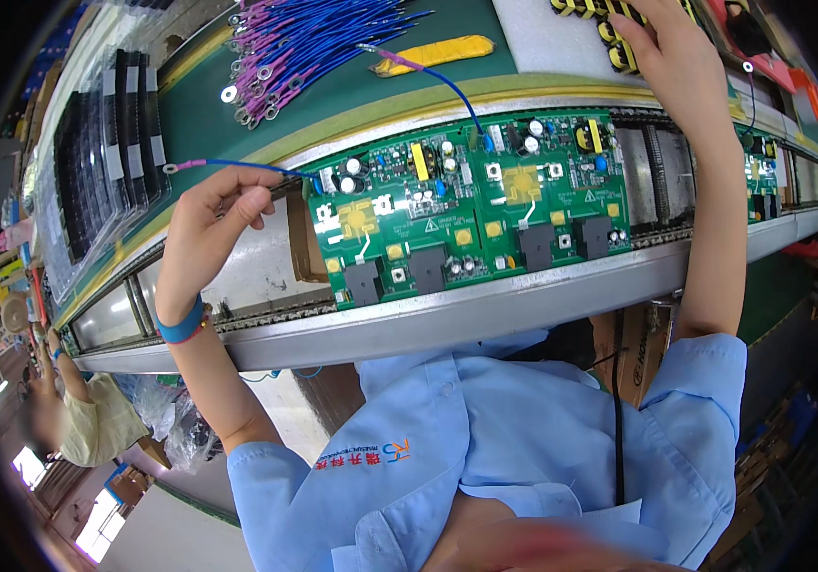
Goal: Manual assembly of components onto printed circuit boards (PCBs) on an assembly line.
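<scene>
Two joined green circuit boards [409,224] lie on the rail conveyor in front of me, fitted with capacitors, black blocks and yellow-topped parts. At the left board's edge is my left hand [218,224], its index finger stretched along a blue wire [228,163] and its thumb apart. That wire has a ring terminal and joins the board's upper left corner. A second blue wire [452,84] rises from the seam between the boards. My right hand [671,48] reaches over yellow-and-black transformers [621,52] on a white foam sheet [547,38], thumb spread; some fingertips are cut off by the frame.
A bundle of blue wires [309,43] with ring terminals lies on the green bench beside a yellow-wrapped tool [437,55]. Black strips in clear plastic [109,153] stand at left. Another board [763,176] sits further right on the conveyor's metal rail [485,310]. A co-worker [94,410] is at left.
</scene>
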{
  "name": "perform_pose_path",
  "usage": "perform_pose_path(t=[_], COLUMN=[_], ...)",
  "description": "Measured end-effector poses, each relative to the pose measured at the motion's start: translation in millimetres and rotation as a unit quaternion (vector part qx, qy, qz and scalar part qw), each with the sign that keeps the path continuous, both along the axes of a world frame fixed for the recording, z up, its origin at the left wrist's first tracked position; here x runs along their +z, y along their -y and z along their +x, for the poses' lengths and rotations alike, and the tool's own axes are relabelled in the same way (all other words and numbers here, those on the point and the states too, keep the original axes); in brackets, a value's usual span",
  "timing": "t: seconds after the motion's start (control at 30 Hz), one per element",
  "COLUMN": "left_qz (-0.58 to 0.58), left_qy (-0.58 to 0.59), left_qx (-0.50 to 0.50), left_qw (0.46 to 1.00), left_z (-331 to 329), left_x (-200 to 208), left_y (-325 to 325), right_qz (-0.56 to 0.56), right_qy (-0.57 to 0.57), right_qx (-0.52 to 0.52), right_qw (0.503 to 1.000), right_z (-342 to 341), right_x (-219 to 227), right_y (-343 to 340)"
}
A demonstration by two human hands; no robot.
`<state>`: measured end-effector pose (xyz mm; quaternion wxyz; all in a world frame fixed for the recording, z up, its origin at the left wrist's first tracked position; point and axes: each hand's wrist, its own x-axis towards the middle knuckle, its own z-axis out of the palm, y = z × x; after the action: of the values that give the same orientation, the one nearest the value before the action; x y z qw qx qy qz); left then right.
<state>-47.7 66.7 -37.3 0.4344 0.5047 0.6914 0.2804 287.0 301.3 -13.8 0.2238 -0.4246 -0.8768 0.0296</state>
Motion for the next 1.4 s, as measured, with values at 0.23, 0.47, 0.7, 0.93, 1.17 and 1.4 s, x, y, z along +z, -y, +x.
perform_pose_path(t=[0.23, 0.47, 0.7, 0.93, 1.17, 1.4], left_qz=[-0.014, -0.021, -0.017, -0.019, -0.014, -0.014], left_qy=[-0.025, -0.055, -0.07, -0.067, -0.068, -0.069], left_qx=[0.035, 0.035, 0.031, 0.036, 0.034, 0.026], left_qw=[0.999, 0.998, 0.997, 0.997, 0.997, 0.997], left_z=[2.1, 3.9, 4.2, 3.8, 4.3, 4.2], left_x=[1.5, 3.6, 2.5, 2.7, 3.9, 2.5], left_y=[-3.5, -1.2, -0.2, 1.4, 1.6, -1.5], right_qz=[0.011, 0.016, 0.012, 0.006, -0.009, -0.016], right_qy=[0.07, 0.129, 0.154, 0.16, 0.169, 0.172], right_qx=[-0.004, -0.018, -0.024, -0.026, -0.04, -0.051], right_qw=[0.997, 0.991, 0.988, 0.987, 0.985, 0.984], right_z=[-2.6, -10.0, -11.1, -12.4, -15.4, -13.3], right_x=[11.6, 12.9, 13.4, 14.6, 16.7, 18.5], right_y=[9.4, 14.2, 16.3, 17.6, 17.7, 18.3])
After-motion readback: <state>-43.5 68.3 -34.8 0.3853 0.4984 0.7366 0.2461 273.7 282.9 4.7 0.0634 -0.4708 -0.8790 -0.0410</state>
